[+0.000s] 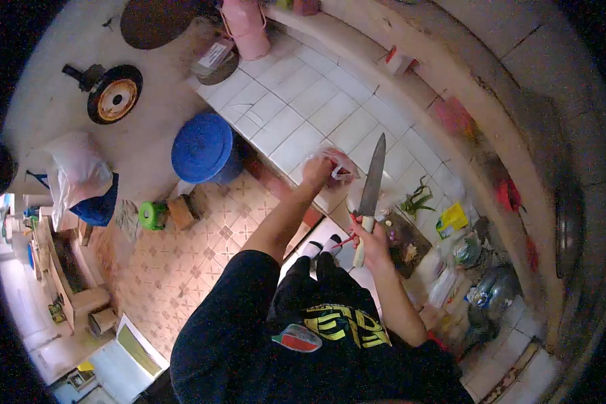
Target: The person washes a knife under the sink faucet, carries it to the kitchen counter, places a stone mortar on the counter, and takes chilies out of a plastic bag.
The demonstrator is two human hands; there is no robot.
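My left hand (319, 168) is at a small clear plastic bag (343, 165) with something reddish in it, near the edge of the white tiled counter (303, 81). Its fingertips are hidden in the bag. In my right hand (373, 244) is a large knife (374, 176), its pale handle within the fingers and its blade pointing away from me. Thin red pieces, perhaps chillies, stick out beside the handle from the same hand. Right of that hand lies a dark board (417, 250) with small chopped pieces on it. Green stalks (417, 199) lie behind the board.
A yellow packet (452, 220) and several plastic bags are on the right of the counter. A pink jug (248, 30) stands at the far end. A blue lidded bucket (202, 148) and a green round object (153, 215) are on the left. A pan (115, 94) hangs on the wall.
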